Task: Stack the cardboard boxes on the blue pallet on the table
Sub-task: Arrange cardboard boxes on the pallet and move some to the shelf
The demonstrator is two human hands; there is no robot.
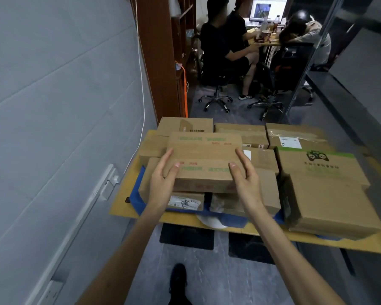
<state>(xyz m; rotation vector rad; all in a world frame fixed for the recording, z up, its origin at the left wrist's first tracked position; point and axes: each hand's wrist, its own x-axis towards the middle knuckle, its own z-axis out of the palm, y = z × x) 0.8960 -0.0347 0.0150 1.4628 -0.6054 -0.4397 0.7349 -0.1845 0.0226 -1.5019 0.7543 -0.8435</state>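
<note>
printed box (204, 159): above blue pallet (136, 201), left half, over lower boxes (246, 201) | left hand (163, 179), right hand (246, 179): fingers (168, 155) clasp its short ends, thumbs on top | handling: probably light, stiff, smooth; grip ends

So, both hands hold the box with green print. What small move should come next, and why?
Probably lower the box flat onto the boxes beneath, then let go. The left hand and right hand grip its near corners, and it is over the first layer on the pallet. Whether it already rests there I cannot tell.
</note>
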